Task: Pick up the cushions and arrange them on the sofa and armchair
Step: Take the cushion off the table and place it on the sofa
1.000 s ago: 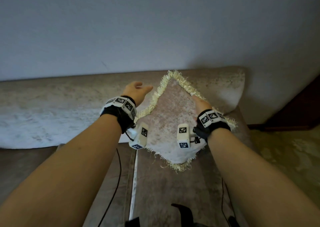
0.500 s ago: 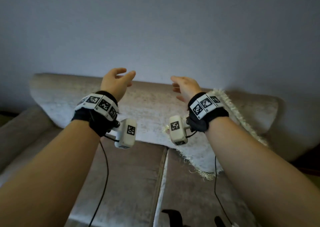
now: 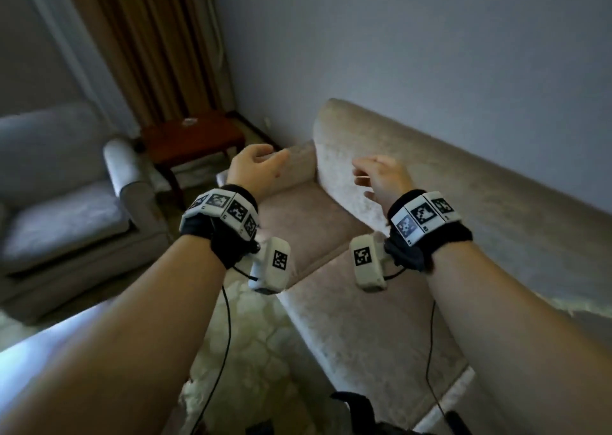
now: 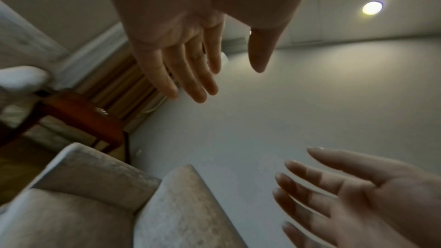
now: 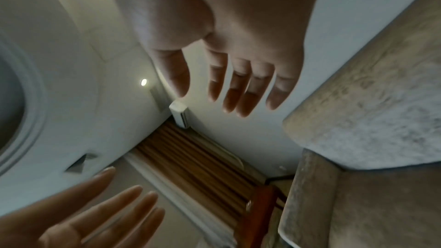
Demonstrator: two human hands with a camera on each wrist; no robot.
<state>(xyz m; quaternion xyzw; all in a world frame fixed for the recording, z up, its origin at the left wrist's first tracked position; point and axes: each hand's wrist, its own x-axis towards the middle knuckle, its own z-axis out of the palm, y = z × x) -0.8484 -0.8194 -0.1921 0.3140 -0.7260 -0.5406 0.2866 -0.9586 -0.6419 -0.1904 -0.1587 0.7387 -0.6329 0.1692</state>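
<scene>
The fringed cushion has dropped out of view as the gaze swung left. Left hand (image 3: 255, 169) and right hand (image 3: 384, 177) hang empty, fingers relaxed, over the sofa (image 3: 347, 209). Next, probably, find another cushion for the armchair (image 3: 66, 216).

The long beige sofa (image 3: 414, 182) is covered in a velvety cloth with a mottled, crushed nap that catches the light in pale patches. The grey armchair (image 3: 66, 209) wears a similar soft, matt fabric. Between them, the small reddish-brown wooden side surface (image 3: 192, 134) looks polished and faintly glossy. The tan pleated curtain (image 3: 159, 43) is matt cloth, and the pale wall (image 3: 430, 53) is smooth and matt.
</scene>
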